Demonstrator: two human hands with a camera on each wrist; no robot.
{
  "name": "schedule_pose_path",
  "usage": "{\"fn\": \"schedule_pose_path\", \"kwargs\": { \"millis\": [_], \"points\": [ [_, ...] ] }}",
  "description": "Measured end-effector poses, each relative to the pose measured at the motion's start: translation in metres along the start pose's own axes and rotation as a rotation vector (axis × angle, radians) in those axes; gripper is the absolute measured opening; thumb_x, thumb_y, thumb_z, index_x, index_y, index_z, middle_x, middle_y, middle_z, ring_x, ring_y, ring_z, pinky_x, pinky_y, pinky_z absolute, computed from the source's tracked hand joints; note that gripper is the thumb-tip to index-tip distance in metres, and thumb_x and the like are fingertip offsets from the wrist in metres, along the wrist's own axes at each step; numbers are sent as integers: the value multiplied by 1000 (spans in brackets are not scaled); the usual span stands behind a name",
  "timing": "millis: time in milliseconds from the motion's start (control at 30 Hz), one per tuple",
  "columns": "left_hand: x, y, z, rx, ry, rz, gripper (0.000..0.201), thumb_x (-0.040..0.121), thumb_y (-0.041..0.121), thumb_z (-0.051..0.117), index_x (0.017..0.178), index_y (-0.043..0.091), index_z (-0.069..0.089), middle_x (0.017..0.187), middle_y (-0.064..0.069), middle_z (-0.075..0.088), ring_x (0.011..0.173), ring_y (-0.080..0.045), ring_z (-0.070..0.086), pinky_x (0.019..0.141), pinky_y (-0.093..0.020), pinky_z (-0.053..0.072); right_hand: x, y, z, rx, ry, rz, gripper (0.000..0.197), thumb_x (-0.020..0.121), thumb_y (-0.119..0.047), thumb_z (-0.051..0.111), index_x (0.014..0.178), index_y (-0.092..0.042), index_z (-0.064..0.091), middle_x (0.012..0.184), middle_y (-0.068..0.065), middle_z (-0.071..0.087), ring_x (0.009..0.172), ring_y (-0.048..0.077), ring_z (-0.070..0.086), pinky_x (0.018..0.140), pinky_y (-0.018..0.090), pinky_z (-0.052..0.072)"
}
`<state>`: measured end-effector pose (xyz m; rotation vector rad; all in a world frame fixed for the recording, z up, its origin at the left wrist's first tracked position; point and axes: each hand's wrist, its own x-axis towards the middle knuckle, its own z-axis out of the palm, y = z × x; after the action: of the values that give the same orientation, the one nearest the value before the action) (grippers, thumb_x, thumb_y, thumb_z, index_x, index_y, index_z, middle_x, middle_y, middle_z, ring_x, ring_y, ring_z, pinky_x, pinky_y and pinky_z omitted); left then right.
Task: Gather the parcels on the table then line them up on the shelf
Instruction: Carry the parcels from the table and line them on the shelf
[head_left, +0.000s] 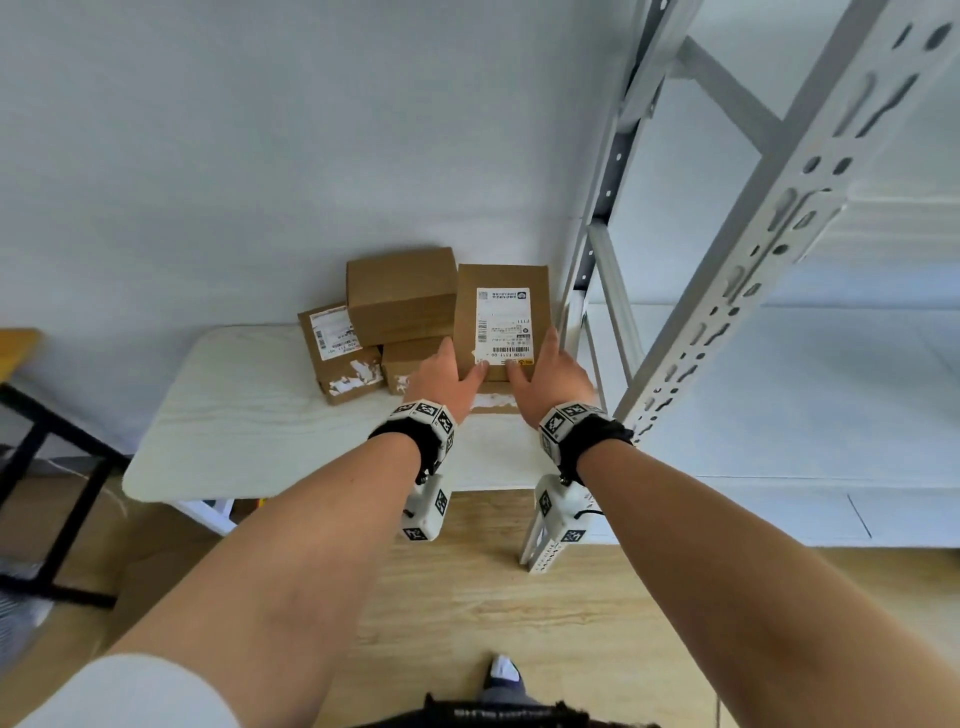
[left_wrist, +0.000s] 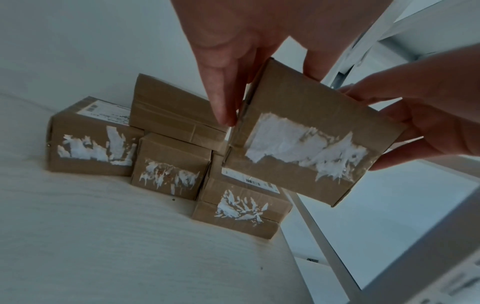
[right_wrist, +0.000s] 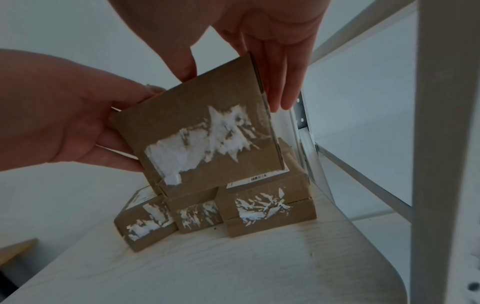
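Note:
A brown cardboard parcel (head_left: 501, 322) with a white shipping label is held tilted above the pile, both hands on it. My left hand (head_left: 452, 382) grips its left side, thumb on the label face. My right hand (head_left: 545, 379) grips the right side the same way. The left wrist view shows the parcel's (left_wrist: 306, 139) torn white tape patch, my left hand (left_wrist: 233, 61) above it and my right hand (left_wrist: 428, 117) beside it. In the right wrist view the parcel (right_wrist: 207, 131) sits between right hand (right_wrist: 275, 61) and left hand (right_wrist: 64, 117). Several more parcels (head_left: 400, 301) lie stacked on the white table (head_left: 249, 415).
A white metal shelf unit stands right of the table, its slotted upright (head_left: 727, 291) close to my right wrist and a bare shelf board (head_left: 805, 395) behind it. A black-framed bench (head_left: 31, 415) is at the left. The floor is wood.

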<state>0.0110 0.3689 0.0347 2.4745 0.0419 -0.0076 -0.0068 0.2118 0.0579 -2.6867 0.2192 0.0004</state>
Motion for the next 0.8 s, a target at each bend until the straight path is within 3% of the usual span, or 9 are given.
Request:
{"fn": "schedule_pose_path", "kwargs": {
  "millis": [100,267,400,600,800],
  "points": [
    [-24,-5,-6,-2,4,36,57,95,57,50,134,16,46,111,-4,69,90,-26,69,83,-46,58,-32,-3,-1,16,43,-3,82,97,-51,47,156,-11,8,147,14,45,121,33,56,94,45,52],
    [-72,-24,-14,-27,-34,41,76,87,71,42,143,20,40,129,-5,64,110,-29,65,93,-48,55,-90,-13,3,-39,72,33,81,98,-52,44,157,-11,7,135,16,55,115,34,59,88,41,50],
    [-120,-44,-17,-26,-54,33,65,94,57,50,146,19,40,128,-7,64,112,-30,63,95,-45,53,-144,-18,15,-31,48,70,81,98,-52,44,157,-13,5,133,16,55,113,33,60,88,42,52],
    [-183,-61,-17,33,-102,37,53,97,51,51,136,16,48,118,-8,68,104,-31,65,89,-42,54,-208,-12,33,-47,23,74,76,98,-53,42,156,-16,8,123,16,59,106,33,62,87,43,54],
    [-228,-45,-5,24,-154,52,54,96,53,51,134,14,49,117,-8,68,105,-30,65,90,-42,54,-252,15,22,-64,23,114,69,99,-52,42,152,-17,18,119,16,61,105,34,62,80,39,50]
  ]
}}
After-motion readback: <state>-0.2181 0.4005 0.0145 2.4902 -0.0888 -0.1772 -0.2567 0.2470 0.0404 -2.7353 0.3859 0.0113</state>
